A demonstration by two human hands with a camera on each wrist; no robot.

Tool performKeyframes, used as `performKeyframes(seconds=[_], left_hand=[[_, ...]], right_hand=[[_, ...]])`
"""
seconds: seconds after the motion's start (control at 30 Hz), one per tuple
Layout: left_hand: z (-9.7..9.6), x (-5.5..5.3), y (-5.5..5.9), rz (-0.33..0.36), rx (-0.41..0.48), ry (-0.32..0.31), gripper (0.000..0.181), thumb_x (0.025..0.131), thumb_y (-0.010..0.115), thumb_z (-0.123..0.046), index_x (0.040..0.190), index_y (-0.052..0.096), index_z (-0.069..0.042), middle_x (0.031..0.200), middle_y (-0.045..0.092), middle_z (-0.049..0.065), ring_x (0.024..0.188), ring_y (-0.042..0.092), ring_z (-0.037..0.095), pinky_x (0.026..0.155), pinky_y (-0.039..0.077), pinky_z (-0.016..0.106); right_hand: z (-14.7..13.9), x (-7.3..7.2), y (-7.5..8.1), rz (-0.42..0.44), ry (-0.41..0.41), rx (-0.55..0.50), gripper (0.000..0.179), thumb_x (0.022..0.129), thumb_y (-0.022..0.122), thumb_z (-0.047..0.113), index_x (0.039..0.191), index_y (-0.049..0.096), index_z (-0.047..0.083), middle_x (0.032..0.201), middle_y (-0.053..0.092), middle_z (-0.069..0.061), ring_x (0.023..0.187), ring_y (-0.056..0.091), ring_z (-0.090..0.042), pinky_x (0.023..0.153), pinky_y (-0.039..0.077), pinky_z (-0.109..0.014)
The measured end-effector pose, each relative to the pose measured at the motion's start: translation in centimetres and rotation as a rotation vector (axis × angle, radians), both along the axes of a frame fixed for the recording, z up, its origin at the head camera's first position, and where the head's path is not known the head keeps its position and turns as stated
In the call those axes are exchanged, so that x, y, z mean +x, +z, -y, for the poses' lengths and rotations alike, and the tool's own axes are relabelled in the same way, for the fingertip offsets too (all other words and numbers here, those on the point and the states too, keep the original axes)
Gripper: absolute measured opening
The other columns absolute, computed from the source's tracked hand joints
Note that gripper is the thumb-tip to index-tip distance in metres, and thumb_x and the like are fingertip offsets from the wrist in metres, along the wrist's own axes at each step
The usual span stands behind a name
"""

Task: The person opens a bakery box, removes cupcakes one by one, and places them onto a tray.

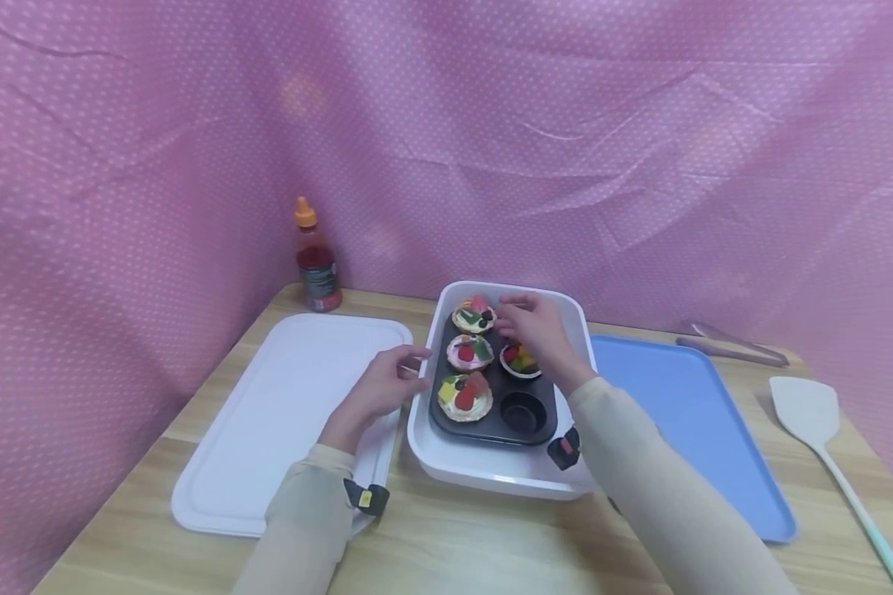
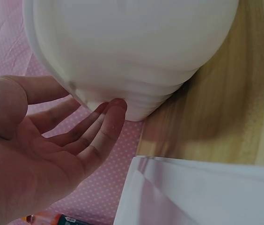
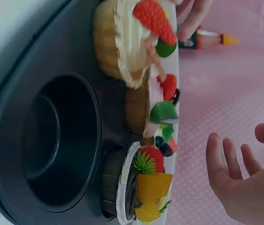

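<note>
A dark muffin tin lies in a white basin. Three fruit tarts fill its left column, with the nearest tart topped by a strawberry. In the right column sits a tart with dark filling and yellow fruit; the cup nearest me is bare. My right hand hovers over the right column with loosely bent fingers and nothing in them, hiding the far right cup. At the basin's left side is my left hand, its relaxed fingers against or very near the outer wall.
Left of the basin lies a white tray, with a red sauce bottle behind it. To the right are a blue tray, tongs and a white turner with a green handle end. A pink dotted cloth hangs behind.
</note>
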State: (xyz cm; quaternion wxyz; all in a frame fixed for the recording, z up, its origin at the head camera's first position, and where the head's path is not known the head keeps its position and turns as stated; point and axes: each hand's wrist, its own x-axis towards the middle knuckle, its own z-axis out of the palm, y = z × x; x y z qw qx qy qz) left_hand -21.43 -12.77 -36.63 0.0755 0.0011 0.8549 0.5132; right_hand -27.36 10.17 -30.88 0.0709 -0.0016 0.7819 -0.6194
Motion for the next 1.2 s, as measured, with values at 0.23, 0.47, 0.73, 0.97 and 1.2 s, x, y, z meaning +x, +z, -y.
performKeyframes(seconds=[0.23, 0.47, 0.73, 0.97, 1.2], left_hand=[[0.3, -1.1, -0.2, -0.004, 0.010, 0.008, 0.048, 0.090, 0.071, -0.005, 0.136, 0.060, -0.010, 0.129, 0.066, 0.018, 0.113, 0.066, 0.031, 0.092, 0.058, 0.040], [0.6, -2.3, -0.3, -0.004, 0.031, -0.008, 0.049, 0.088, 0.072, -0.004, 0.135, 0.061, -0.008, 0.129, 0.066, 0.018, 0.114, 0.066, 0.032, 0.094, 0.057, 0.041], [1.2, -3.5, -0.5, 0.025, 0.055, -0.013, 0.049, 0.087, 0.075, -0.004, 0.133, 0.062, -0.010, 0.129, 0.066, 0.016, 0.115, 0.066, 0.030, 0.097, 0.056, 0.042], [2.0, -4.5, -0.5, 0.017, 0.084, -0.043, 0.048, 0.087, 0.073, -0.003, 0.133, 0.063, -0.009, 0.127, 0.067, 0.014, 0.114, 0.066, 0.028, 0.096, 0.056, 0.041], [2.3, -4.8, -0.4, 0.057, 0.113, -0.048, 0.048, 0.086, 0.074, -0.003, 0.133, 0.065, -0.010, 0.124, 0.069, 0.017, 0.110, 0.067, 0.025, 0.098, 0.055, 0.041]], right_hand=[[1.0, -2.1, -0.9, 0.012, -0.047, -0.049, 0.039, 0.102, 0.053, 0.012, 0.137, 0.055, -0.006, 0.136, 0.061, -0.024, 0.116, 0.067, -0.035, 0.092, 0.058, -0.031], [1.6, -4.2, -2.0, -0.024, -0.132, -0.012, 0.039, 0.099, 0.056, 0.009, 0.135, 0.058, -0.006, 0.132, 0.064, -0.026, 0.118, 0.065, -0.039, 0.094, 0.057, -0.033], [2.2, -5.6, -2.3, 0.005, -0.170, 0.034, 0.040, 0.098, 0.059, 0.012, 0.135, 0.058, -0.004, 0.137, 0.061, -0.024, 0.120, 0.064, -0.037, 0.103, 0.053, -0.040], [2.7, -6.4, -2.6, -0.008, -0.205, 0.124, 0.044, 0.094, 0.064, 0.018, 0.134, 0.060, 0.002, 0.138, 0.062, -0.019, 0.115, 0.067, -0.034, 0.091, 0.054, -0.036], [3.0, -6.9, -3.2, -0.025, -0.208, 0.163, 0.043, 0.092, 0.065, 0.017, 0.133, 0.061, 0.002, 0.137, 0.062, -0.020, 0.127, 0.059, -0.032, 0.108, 0.048, -0.042]])
